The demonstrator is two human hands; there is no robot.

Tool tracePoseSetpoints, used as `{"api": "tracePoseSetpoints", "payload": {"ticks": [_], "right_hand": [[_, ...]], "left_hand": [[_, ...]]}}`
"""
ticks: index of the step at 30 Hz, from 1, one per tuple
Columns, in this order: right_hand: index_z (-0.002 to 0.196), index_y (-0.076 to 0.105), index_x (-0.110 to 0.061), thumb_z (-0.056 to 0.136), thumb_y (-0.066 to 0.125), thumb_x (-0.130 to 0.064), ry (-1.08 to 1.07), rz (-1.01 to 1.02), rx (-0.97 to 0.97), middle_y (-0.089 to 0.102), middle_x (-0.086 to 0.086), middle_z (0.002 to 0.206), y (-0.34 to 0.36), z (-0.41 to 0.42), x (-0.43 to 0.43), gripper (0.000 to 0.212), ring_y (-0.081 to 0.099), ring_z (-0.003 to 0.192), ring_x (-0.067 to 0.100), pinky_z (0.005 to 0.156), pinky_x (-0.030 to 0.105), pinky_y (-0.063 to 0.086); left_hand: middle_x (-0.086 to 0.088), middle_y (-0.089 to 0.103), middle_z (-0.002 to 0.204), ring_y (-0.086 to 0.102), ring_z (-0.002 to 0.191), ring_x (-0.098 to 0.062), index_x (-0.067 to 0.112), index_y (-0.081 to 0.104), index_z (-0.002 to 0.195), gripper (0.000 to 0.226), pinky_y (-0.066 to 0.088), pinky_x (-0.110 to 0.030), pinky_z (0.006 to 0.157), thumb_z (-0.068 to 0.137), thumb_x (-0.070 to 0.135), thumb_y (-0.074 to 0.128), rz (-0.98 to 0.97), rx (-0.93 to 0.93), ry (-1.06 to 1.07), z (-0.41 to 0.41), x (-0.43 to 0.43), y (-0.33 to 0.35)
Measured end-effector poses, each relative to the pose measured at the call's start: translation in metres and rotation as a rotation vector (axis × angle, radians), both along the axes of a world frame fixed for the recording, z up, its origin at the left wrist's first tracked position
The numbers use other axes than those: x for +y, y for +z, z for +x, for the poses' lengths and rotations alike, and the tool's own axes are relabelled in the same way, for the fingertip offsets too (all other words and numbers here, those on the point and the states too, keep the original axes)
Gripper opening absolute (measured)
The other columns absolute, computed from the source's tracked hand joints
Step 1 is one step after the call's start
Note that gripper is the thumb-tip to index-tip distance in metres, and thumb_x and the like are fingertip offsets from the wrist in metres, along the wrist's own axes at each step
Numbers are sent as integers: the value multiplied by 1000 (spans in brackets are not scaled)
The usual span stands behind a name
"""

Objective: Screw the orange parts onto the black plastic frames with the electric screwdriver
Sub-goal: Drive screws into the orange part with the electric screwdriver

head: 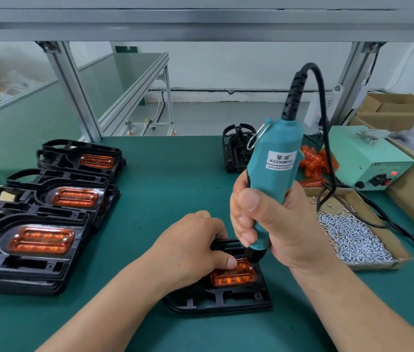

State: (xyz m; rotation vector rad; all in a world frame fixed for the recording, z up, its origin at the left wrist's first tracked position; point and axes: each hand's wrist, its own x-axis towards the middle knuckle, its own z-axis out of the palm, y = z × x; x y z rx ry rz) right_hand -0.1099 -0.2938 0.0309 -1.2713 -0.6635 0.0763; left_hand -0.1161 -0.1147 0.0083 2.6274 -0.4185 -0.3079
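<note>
Two hands work at the middle of the green bench (175, 179). The right hand (272, 224) is wrapped round the teal electric screwdriver (277, 158), which stands nearly upright with its dark tip down on the right end of the orange part (236, 276). That part sits in the recess of a black frame (221, 299) lying flat on the bench. The left hand (195, 247) grips the frame's far edge with curled fingers, and its thumb presses on the left end of the orange part.

To the left we see three stacks of finished frames (28, 181), stepped back along the bench's left side. A broad strip of bare mat separates them from the black frame.

On the right we find less room. A shallow cardboard tray (371, 209) of screws (350, 237) lies just beside the right hand, and the screwdriver's black cable (324, 102) loops down across the tray's far end. Behind the tray lie a heap of loose orange parts (315, 158) and a pale green power box (368, 158) with a red lamp lit. A bare frame (233, 153) sits near the bench's far edge, behind the screwdriver.
</note>
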Motion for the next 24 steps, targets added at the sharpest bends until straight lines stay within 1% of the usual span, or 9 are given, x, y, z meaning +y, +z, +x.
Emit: {"api": "tracePoseSetpoints", "payload": {"ticks": [4, 8, 9, 12, 14, 21, 22, 24], "right_hand": [[74, 51, -6, 96, 78, -43, 32, 8, 21, 44, 14, 57, 1, 0, 0, 50, 45, 44, 21, 50, 28, 44], [81, 51, -1, 93, 81, -45, 57, 21, 35, 46, 12, 59, 3, -1, -2, 54, 46, 45, 19, 50, 27, 45], [83, 53, -1, 91, 83, -47, 56, 30, 44, 47, 11, 60, 3, -1, -2, 55, 46, 45, 19, 51, 28, 45], [94, 64, -11, 87, 84, -52, 40, 80, 60, 53, 8, 64, 3, -3, -5, 46, 49, 46, 18, 50, 29, 46], [98, 66, -13, 88, 83, -53, 7, 90, 44, 54, 10, 65, 3, -4, -6, 45, 51, 46, 19, 50, 30, 47], [100, 67, -15, 91, 80, -53, -8, 62, -23, 55, 10, 65, 5, -7, -8, 41, 52, 47, 21, 52, 31, 48], [100, 67, -14, 91, 80, -52, -11, 77, -16, 55, 10, 65, 5, -7, -9, 41, 52, 47, 21, 52, 30, 48], [99, 66, -12, 91, 81, -51, -8, 107, 14, 54, 10, 65, 5, -6, -11, 43, 51, 46, 21, 51, 30, 48]], "left_hand": [[14, 57, 108, 57, 107, -11, 38, 64, 111, 37, 51, -39, 96, 82, 56, 80, 0, 7, 5, 0, 0, 0], [14, 56, 108, 57, 108, -11, 39, 64, 111, 38, 51, -40, 96, 82, 57, 79, 6, 6, 6, 0, 0, 0], [15, 56, 107, 57, 106, -10, 39, 64, 111, 38, 51, -40, 95, 82, 58, 79, 7, 4, 5, 0, 0, 1], [14, 54, 103, 56, 102, -10, 38, 65, 113, 39, 51, -39, 93, 82, 58, 79, 20, -14, -3, -1, 0, 0], [14, 54, 102, 55, 101, -10, 37, 65, 113, 39, 51, -39, 93, 82, 58, 79, 18, -27, -6, -1, 0, 1], [12, 53, 99, 53, 99, -11, 36, 66, 115, 39, 50, -38, 91, 84, 57, 77, 38, -44, -64, 0, 1, 3], [12, 52, 98, 53, 97, -10, 35, 66, 116, 40, 49, -37, 89, 84, 57, 77, 40, -45, -67, 0, 0, 3], [13, 50, 95, 50, 92, -9, 35, 65, 117, 42, 46, -33, 82, 85, 57, 77, 46, -45, -76, -1, -1, 4]]}}
